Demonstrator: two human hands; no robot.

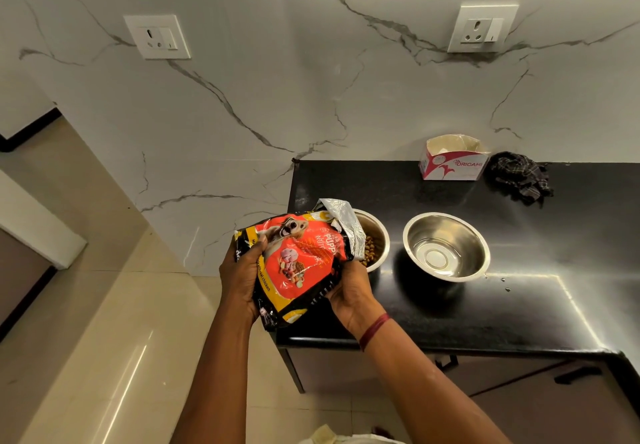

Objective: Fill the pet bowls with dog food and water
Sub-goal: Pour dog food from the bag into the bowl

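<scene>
A red, yellow and black dog food bag (298, 260) lies tilted between both hands at the left end of the black counter (485, 312). My left hand (240, 281) grips its bottom end and my right hand (349, 291) grips its lower side. The bag's torn silver mouth hangs over the left steel bowl (375, 239), which holds brown kibble and is partly hidden by the bag. The right steel bowl (446, 246) stands just beside it and has no kibble inside; I cannot tell if it holds water.
A pink and white cardboard box (452, 159) and a dark checked cloth (519, 177) sit against the marble wall at the back of the counter. Two wall sockets (157, 37) (481, 28) are above. Beige tiled floor (104, 339) lies left of the counter edge.
</scene>
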